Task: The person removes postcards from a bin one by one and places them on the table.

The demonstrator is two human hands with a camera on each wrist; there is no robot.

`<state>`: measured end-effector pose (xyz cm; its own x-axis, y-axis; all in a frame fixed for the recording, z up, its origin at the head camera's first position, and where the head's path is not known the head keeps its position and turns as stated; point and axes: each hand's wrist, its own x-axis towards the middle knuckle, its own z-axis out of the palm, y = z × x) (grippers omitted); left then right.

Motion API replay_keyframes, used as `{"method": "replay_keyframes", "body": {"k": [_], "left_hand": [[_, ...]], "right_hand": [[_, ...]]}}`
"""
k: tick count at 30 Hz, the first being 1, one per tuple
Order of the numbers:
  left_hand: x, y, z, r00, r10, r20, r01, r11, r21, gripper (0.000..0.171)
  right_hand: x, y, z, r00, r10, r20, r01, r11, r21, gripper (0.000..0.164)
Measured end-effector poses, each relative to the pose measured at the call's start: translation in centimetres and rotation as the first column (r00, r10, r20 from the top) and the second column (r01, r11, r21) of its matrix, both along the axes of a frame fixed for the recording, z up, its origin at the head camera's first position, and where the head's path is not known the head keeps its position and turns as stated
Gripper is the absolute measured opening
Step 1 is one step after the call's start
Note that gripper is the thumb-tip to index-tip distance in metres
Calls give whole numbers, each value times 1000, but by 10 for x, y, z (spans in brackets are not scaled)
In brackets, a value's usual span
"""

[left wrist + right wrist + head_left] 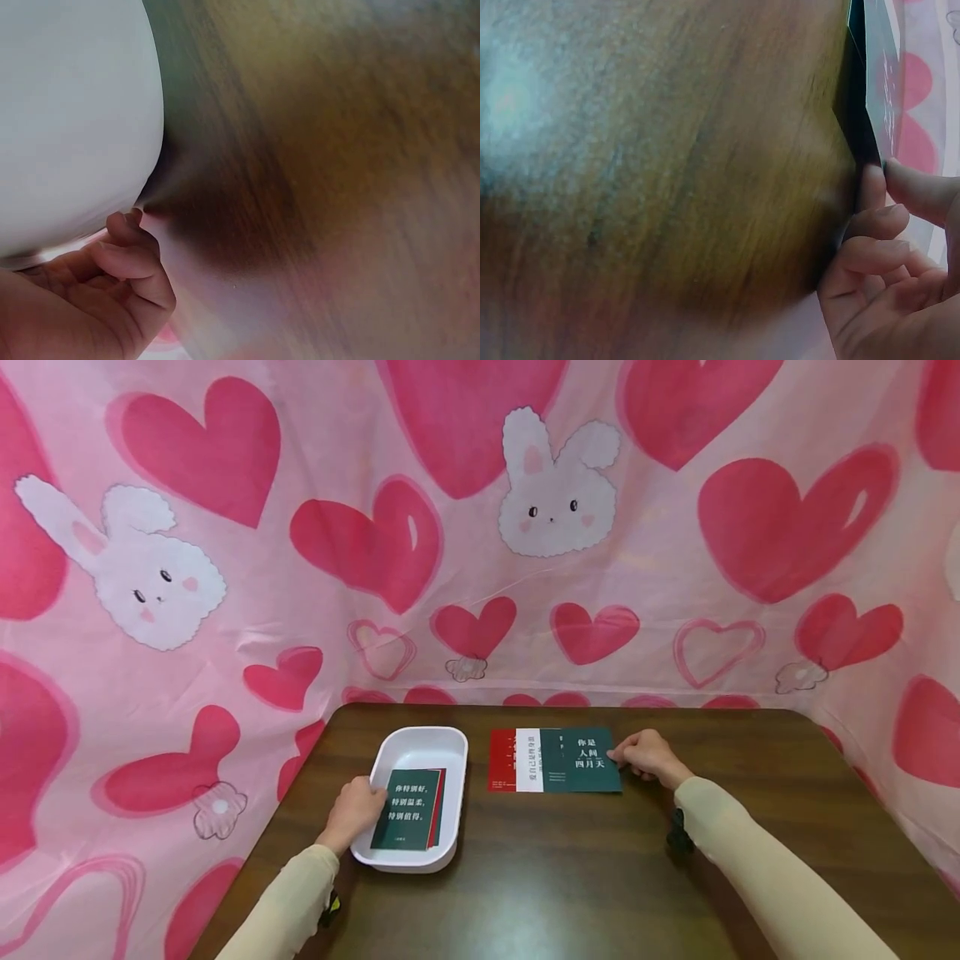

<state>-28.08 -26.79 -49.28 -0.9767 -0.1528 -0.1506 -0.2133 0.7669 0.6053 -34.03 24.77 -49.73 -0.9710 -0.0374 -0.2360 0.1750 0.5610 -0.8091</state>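
On the left, a white plastic tray (459,777) holds a stack of printed cards (405,810), a green one on top and a red edge peeking out. My left hand (352,810) grips its left rim, thumb over the inside and fingers curled outside against the white wall (75,120). To the right lies a row of overlapping cards: a red one (501,768), a white one (528,760) and green ones. My right hand (648,754) pinches the right edge of the rightmost green card (592,777) between thumb and index finger; that edge is tilted up from the table (667,150).
The brown wooden table (525,893) has rounded far corners. A pink curtain (465,568) with hearts and rabbits stands behind and along the sides. Dark bands sit at both wrists.
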Motion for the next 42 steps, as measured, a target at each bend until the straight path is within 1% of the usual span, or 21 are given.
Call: {"method": "replay_keyframes", "body": {"k": [2,4,10,13,17,23,32,42], "left_hand": [[0,1,0,1000,12,0,-12,1000,-2,34],[-1,3,1,1000,12,2,-12,1000,0,35],[-3,5,4,1000,-9,-6,9,1000,-2,35],[-3,4,5,1000,-4,-14,4,1000,-8,35],[-2,4,6,1000,-7,0,7,1000,1,35],[-1,5,4,1000,1,4,-1,1000,19,36],[-1,3,-1,1000,5,1,-5,999,38,37],[1,0,-2,1000,10,6,-10,999,37,38]], "right_hand": [[-1,1,1,1000,11,-21,-11,1000,7,24],[-1,2,1,1000,3,-26,-3,1000,14,23],[3,8,-4,1000,12,-7,-11,1000,27,24],[5,6,-4,1000,13,-26,-12,999,32,24],[6,3,-2,999,16,-47,-13,998,59,23],[2,0,-3,998,10,-57,-3,993,121,22],[-2,-7,-4,997,-6,-78,23,975,219,22],[0,-15,-2,997,-13,-77,32,968,251,23]]}}
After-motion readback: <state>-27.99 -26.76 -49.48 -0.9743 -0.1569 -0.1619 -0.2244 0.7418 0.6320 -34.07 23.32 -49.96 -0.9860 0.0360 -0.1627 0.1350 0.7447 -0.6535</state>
